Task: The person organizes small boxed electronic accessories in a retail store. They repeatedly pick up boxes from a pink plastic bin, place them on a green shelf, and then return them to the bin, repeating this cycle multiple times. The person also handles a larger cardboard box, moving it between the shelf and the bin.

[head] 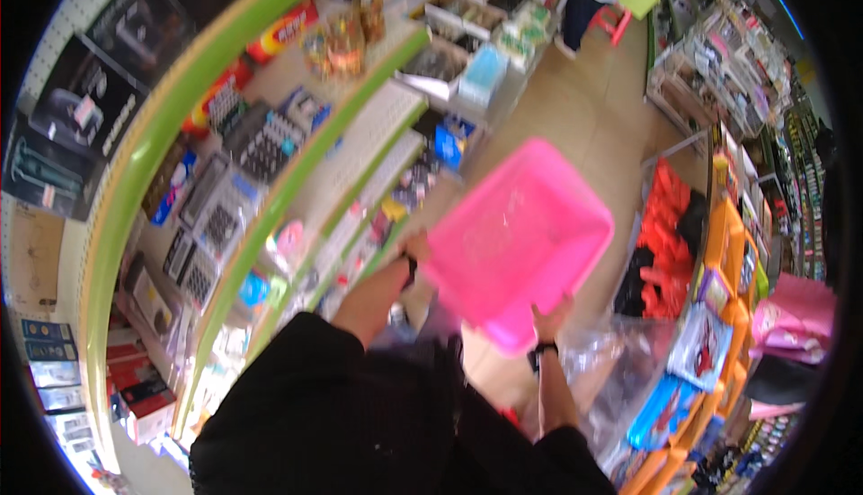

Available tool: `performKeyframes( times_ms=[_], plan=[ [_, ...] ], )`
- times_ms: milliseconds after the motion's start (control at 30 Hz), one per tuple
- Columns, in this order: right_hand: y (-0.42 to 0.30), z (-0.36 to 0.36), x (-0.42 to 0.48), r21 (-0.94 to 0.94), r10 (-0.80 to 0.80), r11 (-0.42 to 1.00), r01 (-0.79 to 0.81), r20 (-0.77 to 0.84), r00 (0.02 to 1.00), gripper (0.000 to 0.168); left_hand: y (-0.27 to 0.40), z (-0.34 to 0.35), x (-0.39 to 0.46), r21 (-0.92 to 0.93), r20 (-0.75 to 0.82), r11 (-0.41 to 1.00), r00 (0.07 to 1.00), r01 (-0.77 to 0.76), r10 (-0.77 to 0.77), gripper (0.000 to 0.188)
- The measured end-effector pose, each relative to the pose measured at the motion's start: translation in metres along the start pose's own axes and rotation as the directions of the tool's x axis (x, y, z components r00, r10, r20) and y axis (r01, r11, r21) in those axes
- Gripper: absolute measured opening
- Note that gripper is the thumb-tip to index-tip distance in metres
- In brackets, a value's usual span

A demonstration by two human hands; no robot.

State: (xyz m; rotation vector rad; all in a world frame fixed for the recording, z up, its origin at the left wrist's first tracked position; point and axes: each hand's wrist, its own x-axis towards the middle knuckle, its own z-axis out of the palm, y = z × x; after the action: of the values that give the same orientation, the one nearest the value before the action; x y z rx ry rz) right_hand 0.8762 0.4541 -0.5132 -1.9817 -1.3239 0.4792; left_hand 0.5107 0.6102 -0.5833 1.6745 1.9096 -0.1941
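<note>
A pink plastic basin (519, 225), rectangular with rounded corners, is held up at a slant in front of me over the aisle floor. My left hand (419, 247) grips its left edge, with a dark band around the wrist. At the near right edge, my right hand (553, 316) has its thumb on the rim, and that wrist bears a dark band too. The fingers of both hands are partly hidden by the basin. Its inside looks bare apart from light reflections.
Green-edged shelves (270, 225) with packaged goods stand close on my left. To the right are red plastic bags (664, 245), clear plastic bags (607, 367) and orange bins (725, 225). A person (586, 3) stands farther up the aisle near a red stool (615, 25).
</note>
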Motion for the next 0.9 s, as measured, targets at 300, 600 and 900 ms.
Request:
performKeyframes(
  times_ms=[300,600,900],
  plan=[
    [-0.061,0.051,-0.068,-0.457,0.144,0.855,0.246,0.663,0.735,0.044,-0.075,-0.037,-0.092,-0.642,0.001,0.744,0.97,-0.185,0.242,0.045],
    [-0.04,0.026,-0.056,-0.495,0.139,0.792,0.358,0.717,0.683,0.041,-0.377,0.216,-0.314,-0.153,0.237,0.932,0.928,0.329,-0.288,0.048],
    [-0.044,0.019,-0.068,-0.395,0.027,0.798,0.455,0.778,0.628,0.045,-0.313,0.211,-0.481,-0.608,0.645,0.157,0.599,0.778,-0.474,0.028]
  ],
)
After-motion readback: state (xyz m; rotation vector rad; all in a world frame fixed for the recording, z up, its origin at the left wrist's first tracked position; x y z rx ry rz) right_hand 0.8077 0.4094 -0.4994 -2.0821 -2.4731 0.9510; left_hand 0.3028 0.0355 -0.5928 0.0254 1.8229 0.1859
